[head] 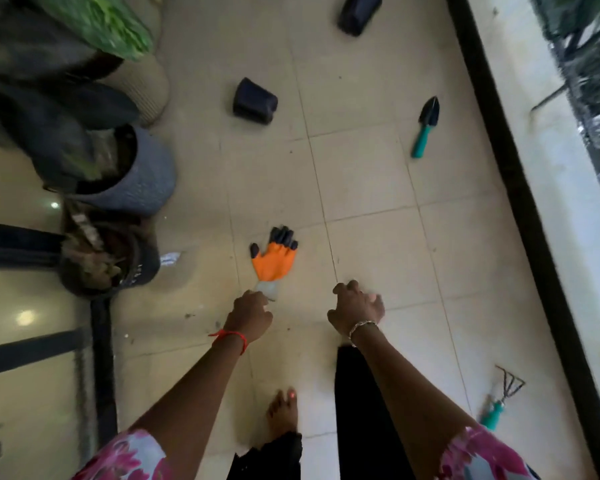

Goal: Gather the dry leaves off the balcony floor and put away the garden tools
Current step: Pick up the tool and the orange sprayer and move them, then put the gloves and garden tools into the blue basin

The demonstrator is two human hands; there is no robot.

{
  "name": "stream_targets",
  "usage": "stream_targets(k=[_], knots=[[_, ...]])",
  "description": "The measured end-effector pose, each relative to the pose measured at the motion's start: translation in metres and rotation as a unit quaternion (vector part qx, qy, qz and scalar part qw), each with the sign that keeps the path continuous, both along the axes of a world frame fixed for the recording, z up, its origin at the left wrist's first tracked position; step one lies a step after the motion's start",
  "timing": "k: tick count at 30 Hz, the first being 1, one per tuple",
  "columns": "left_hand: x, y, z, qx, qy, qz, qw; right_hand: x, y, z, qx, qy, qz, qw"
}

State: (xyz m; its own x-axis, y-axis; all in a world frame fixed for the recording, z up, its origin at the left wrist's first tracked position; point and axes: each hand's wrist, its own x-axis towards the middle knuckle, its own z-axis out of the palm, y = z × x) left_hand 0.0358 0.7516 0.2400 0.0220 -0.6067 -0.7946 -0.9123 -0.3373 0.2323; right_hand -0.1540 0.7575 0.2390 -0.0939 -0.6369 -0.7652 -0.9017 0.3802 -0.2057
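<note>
Left hand (pixel 252 311) pinches the grey cuff of an orange, black-tipped glove (pixel 274 261) — right hand (pixel 357 310) loosely curled, empty.

- Home balcony with a pale tiled floor (pixel 361 188).
- Potted plants (pixel 142 181) stand along the left, beside a glass door (pixel 21 306).
- A trowel (pixel 426 128), rake (pixel 499 400) and glove (pixel 274 261) lie on the tiles.
- A low ledge (pixel 551 202) runs along the right.
</note>
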Motion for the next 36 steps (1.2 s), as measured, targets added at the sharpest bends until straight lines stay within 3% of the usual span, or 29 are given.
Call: stream_targets(k=[3, 6, 7, 9, 11, 19, 27, 36], knots=[[-0.015, -0.035, -0.014, 0.013, 0.031, 0.035, 0.999, -0.016, -0.033, -0.008, 0.016, 0.025, 0.028, 0.999], [-0.03, -0.081, -0.096, -0.032, 0.122, 0.072, 0.989, -0.044, -0.079, -0.009, 0.04, -0.023, -0.004, 0.999], [-0.044, -0.102, -0.105, -0.052, 0.104, 0.058, 0.992, -0.058, -0.099, -0.005, 0.043, -0.031, -0.015, 0.998], [-0.077, -0.14, -0.056, 0.018, 0.063, 0.083, 0.994, -0.081, -0.132, 0.0, 0.045, -0.048, -0.02, 0.998], [-0.108, -0.173, -0.02, 0.023, 0.047, 0.095, 0.994, -0.111, -0.17, 0.0, 0.04, -0.041, -0.013, 0.998], [-0.165, -0.337, -0.022, -0.045, 0.1, 0.068, 0.992, -0.157, -0.33, -0.001, 0.002, -0.009, -0.064, 0.998], [-0.144, -0.474, -0.03, -0.029, 0.103, 0.044, 0.993, -0.11, -0.503, -0.013, -0.009, -0.048, -0.02, 0.999], [-0.09, -0.601, -0.023, -0.054, 0.094, 0.18, 0.978, -0.063, -0.646, -0.011, -0.019, -0.084, 0.066, 0.994]])
